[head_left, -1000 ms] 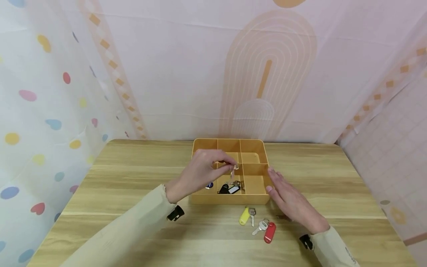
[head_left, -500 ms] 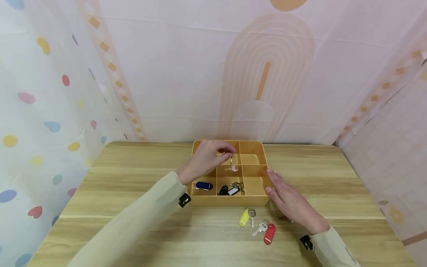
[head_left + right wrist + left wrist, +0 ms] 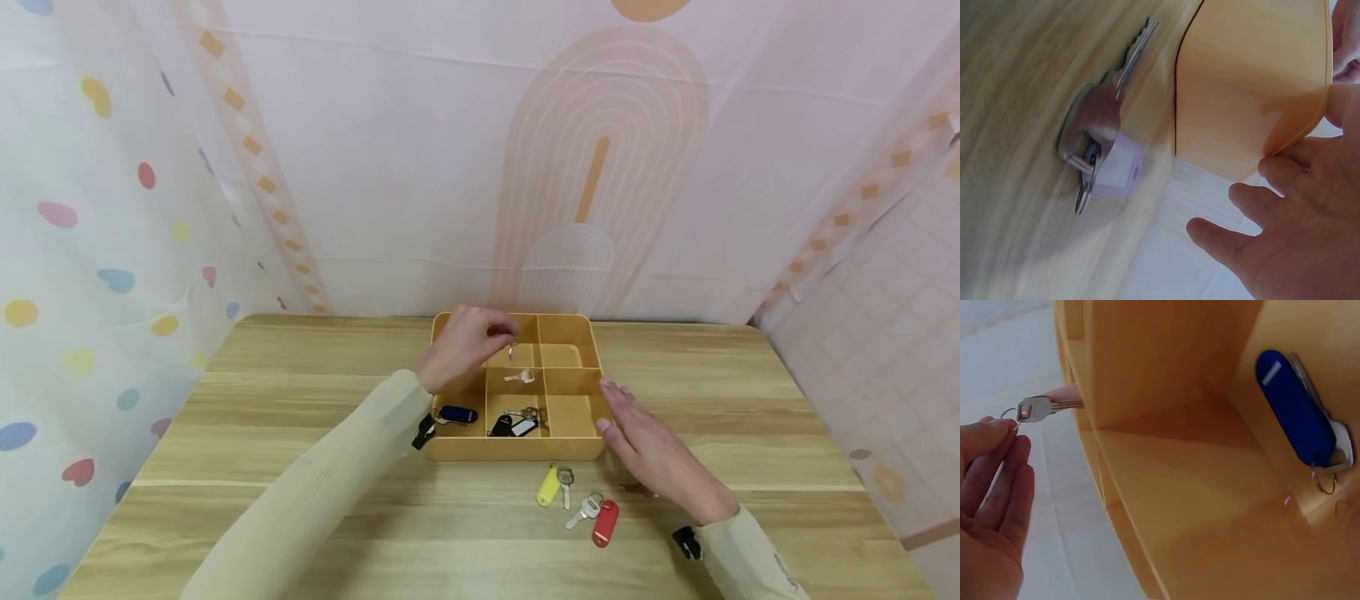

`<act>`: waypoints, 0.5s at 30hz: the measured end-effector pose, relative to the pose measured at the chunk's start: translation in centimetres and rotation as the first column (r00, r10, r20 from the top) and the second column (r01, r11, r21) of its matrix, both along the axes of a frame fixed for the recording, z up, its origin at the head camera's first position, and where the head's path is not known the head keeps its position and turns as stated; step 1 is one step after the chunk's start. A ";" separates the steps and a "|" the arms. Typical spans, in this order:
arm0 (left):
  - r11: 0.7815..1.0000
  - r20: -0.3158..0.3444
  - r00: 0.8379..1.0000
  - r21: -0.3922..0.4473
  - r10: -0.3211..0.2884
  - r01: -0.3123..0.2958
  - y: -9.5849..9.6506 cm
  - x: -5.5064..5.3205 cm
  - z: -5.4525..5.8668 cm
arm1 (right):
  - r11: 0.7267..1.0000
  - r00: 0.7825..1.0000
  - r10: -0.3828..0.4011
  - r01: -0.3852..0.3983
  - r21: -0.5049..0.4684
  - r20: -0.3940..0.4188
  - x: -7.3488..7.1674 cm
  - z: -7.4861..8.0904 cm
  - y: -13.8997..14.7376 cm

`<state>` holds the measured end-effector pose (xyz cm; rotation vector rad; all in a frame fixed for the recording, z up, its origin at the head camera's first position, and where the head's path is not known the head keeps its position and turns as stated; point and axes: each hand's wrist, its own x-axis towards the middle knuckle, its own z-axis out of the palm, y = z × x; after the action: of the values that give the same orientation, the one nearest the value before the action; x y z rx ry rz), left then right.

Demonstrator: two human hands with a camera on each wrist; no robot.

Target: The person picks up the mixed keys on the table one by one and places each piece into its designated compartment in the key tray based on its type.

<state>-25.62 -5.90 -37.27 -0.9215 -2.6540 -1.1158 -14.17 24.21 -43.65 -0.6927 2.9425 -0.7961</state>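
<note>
My left hand (image 3: pixel 468 342) pinches a metal ring between thumb and fingertips over the orange compartment box (image 3: pixel 517 450). From the ring hangs a key (image 3: pixel 1036 409), above the divider between the front-middle and back-middle compartments; something pinkish shows behind it in the left wrist view. The front-left compartment holds a key with a blue tag (image 3: pixel 1297 409). In front-middle lie black key tags (image 3: pixel 501 427) and a key (image 3: pixel 521 413). My right hand (image 3: pixel 663 458) rests with extended fingers against the box's right wall, fingertips right at the rim.
Before the box lie a key with a yellow tag (image 3: pixel 548 486) and a key with a red tag (image 3: pixel 605 523). A key with a pale purple tag (image 3: pixel 1116 169) lies by the right hand. A patterned curtain (image 3: pixel 375 167) hangs behind the table (image 3: pixel 315 400).
My left hand has moved left and back with the dangling key, uncovering the blue tag in the front-left compartment. The right hand stays at the box wall.
</note>
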 end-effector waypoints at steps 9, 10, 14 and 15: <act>0.992 0.007 0.999 -0.113 0.047 -0.046 -0.1 -1.0 -0.5 | 1.000 1.000 -0.006 0.006 -0.004 0.004 -0.2 0.0 -0.3; 0.991 0.009 0.999 -0.128 0.050 -0.048 -0.1 -1.1 -0.6 | 1.000 1.000 -0.007 0.007 -0.004 0.004 -0.2 -0.1 -0.3; 0.985 0.002 0.999 -0.166 0.042 -0.041 -0.1 -1.7 -0.7 | 1.000 1.000 -0.008 0.008 -0.006 0.002 -0.1 -0.1 -0.4; 0.984 0.004 0.999 -0.171 0.040 -0.039 0.0 -1.8 -0.7 | 1.000 1.000 -0.007 0.007 -0.006 0.001 -0.1 -0.2 -0.5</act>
<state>-27.46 -5.94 -37.95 -0.8886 -2.7964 -0.8952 -14.32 23.73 -43.82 -0.6826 2.9447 -0.8053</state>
